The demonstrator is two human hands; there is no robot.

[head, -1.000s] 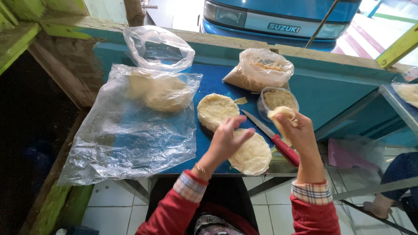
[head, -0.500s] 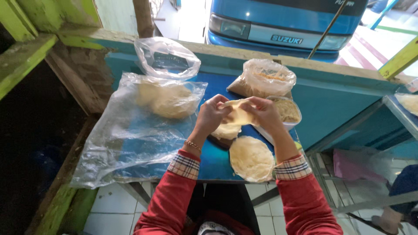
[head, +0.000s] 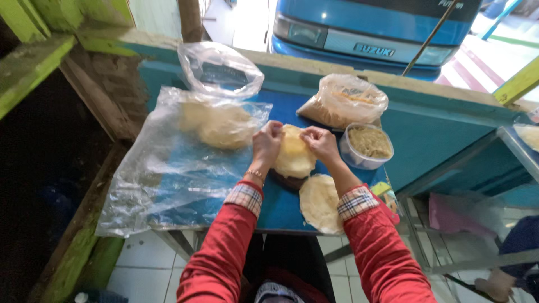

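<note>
- My left hand point(head: 266, 141) and right hand point(head: 320, 143) both pinch the top edge of a pale round wrapper point(head: 294, 155), held over the blue table point(head: 281, 207)
- A second wrapper point(head: 320, 203) lies flat just below
- A tub of filling point(head: 368, 146) sits beside my right hand

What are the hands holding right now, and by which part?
Both the left hand and the right hand pinch one pale round wrapper at its top edge.

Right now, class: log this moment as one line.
left hand: pinching flatbread | right hand: pinching flatbread | nearby: second flatbread, tub | surface: blue table
</note>
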